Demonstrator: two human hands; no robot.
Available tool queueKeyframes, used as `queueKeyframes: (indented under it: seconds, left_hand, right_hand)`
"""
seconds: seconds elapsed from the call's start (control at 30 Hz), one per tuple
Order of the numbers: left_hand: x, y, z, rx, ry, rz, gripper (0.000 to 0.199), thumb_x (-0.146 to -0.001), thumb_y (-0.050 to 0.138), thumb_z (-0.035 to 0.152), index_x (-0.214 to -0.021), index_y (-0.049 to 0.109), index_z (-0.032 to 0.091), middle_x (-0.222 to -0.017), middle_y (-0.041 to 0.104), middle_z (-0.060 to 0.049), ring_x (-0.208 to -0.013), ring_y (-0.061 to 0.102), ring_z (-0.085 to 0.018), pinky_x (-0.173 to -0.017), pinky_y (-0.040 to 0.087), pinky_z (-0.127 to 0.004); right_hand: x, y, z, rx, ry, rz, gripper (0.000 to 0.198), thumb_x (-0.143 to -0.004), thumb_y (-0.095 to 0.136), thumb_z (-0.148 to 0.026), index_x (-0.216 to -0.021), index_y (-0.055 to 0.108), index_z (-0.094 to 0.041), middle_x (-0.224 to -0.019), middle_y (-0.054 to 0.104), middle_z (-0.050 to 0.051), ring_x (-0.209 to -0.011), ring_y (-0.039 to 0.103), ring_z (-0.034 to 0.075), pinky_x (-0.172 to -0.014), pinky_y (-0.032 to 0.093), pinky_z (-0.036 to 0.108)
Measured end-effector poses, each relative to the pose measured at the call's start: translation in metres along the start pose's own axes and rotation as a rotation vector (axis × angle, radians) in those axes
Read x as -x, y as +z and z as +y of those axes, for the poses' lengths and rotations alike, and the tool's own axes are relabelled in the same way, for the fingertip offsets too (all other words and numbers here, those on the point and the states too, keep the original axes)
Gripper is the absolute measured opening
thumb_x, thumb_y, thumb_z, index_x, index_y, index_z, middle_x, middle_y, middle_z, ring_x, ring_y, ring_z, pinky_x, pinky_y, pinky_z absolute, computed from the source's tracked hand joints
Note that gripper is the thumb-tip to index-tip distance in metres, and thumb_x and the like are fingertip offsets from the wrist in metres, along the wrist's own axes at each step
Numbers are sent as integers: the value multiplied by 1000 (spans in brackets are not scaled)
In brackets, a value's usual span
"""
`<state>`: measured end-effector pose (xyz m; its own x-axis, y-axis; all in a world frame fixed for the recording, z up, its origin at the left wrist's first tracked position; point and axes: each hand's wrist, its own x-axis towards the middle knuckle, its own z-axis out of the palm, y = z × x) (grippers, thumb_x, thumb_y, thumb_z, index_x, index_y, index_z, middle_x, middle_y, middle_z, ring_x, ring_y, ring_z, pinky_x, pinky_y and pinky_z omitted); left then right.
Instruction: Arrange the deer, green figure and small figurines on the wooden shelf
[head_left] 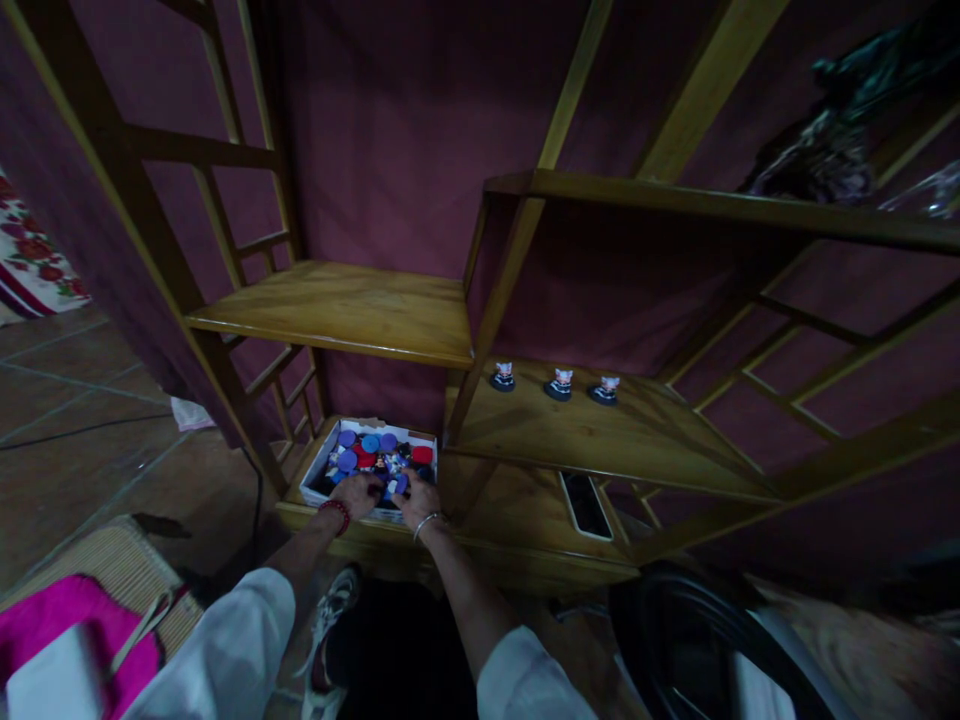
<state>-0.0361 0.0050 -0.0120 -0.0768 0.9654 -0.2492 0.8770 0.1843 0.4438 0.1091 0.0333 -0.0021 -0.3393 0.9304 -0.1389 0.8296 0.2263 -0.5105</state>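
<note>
A white cardboard box on the low shelf holds many small figurines with round purple, blue, red and black bases. Both hands reach into its near side. My left hand has its fingers curled down among the figurines; what lies under the fingertips is too dark to make out. Beside it, my right hand pinches a small figurine with a purple base between thumb and fingers. Three small figurines on dark round bases stand in a row on the shelf to the right: one at left, one in the middle, one at right.
The wooden shelf with the row lies right of an upright post. Above the box juts another shelf board. A phone-like dark slab with a white edge lies lower right. A black round-rimmed object stands near my right side.
</note>
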Motion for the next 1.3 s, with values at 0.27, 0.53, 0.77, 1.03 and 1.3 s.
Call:
queueKeyframes:
  seconds: [0.27, 0.53, 0.77, 1.03, 1.3]
  left_hand:
    - [3, 0, 0, -29, 60, 54, 30, -71, 44, 22, -95, 61, 25, -113, 56, 0, -96, 55, -15, -85, 39, -22]
    - [-1, 4, -4, 6, 55, 15, 33, -70, 48, 31, -101, 59, 28, -124, 47, 0, -99, 54, -18, -86, 40, -27]
    - [-4, 5, -6, 47, 76, 10, 51, -68, 53, 36, -118, 46, 30, -132, 39, 0, -110, 47, -20, -89, 37, -28]
    - [-1, -1, 0, 49, 81, -4, 59, -67, 55, 36, -123, 39, 32, -130, 41, 3, -112, 45, -19, -90, 38, -27]
    - [0, 0, -2, 33, 95, 38, 42, -76, 44, 35, -118, 46, 29, -122, 50, 1, -108, 48, -17, -88, 38, -25]
  right_hand:
    - [-3, 10, 1, 56, -34, -6, 48, -70, 57, -25, -117, 46, -24, -103, 62, 3, -94, 58, 16, -80, 41, 23]
    - [-4, 7, -2, 59, -22, -15, 49, -69, 58, -27, -116, 46, -24, -108, 60, 3, -98, 56, 17, -83, 40, 23]
    - [-13, 10, -5, -34, -15, -26, 50, -68, 59, -26, -116, 47, -19, -109, 59, 5, -100, 54, 16, -83, 39, 22]
    - [-21, 11, -6, -160, -34, -54, 47, -65, 63, -29, -109, 54, -14, -92, 65, 6, -87, 59, 16, -75, 43, 21]
    - [-25, 16, -12, -127, -110, -60, 42, -78, 48, -33, -116, 50, -16, -104, 62, 7, -96, 57, 16, -81, 42, 21]
